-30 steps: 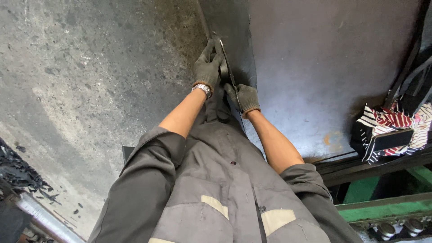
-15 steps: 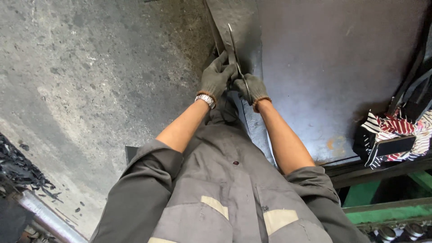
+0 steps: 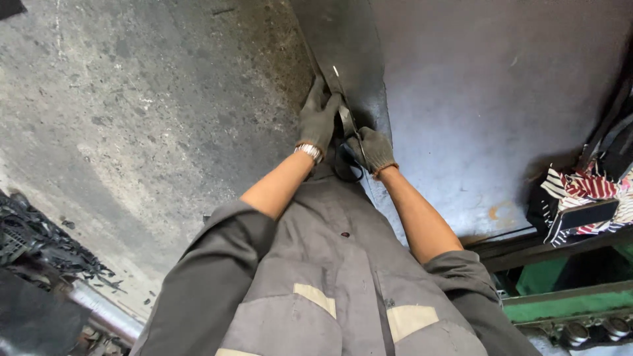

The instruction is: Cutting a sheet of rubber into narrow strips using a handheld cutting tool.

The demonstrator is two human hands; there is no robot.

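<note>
Dark sheet metal (image 3: 501,112) covers the right part of the view, and we see its left edge running down toward the person's body, beside a grey concrete floor (image 3: 132,118). Along that edge lies a narrower dark metal strip (image 3: 349,59). We see a pair of shears (image 3: 344,115) set on the edge, their pale blades pointing away from the person.

Both hands wear dark knit gloves. The left hand (image 3: 319,118) lies on the strip right at the edge, its fingers stretched forward and held close together, pressing on the metal beside the blades; a metal watch (image 3: 308,151) sits on that wrist. The right hand (image 3: 373,149) is curled in a fist around the shears' handles, just beside the left hand at the near end of the edge.

Below them we see the person's grey work jacket (image 3: 330,290). Near the sheet's right edge rests a striped cloth bundle (image 3: 587,198), and black scraps (image 3: 39,244) lie at the floor's left side.
</note>
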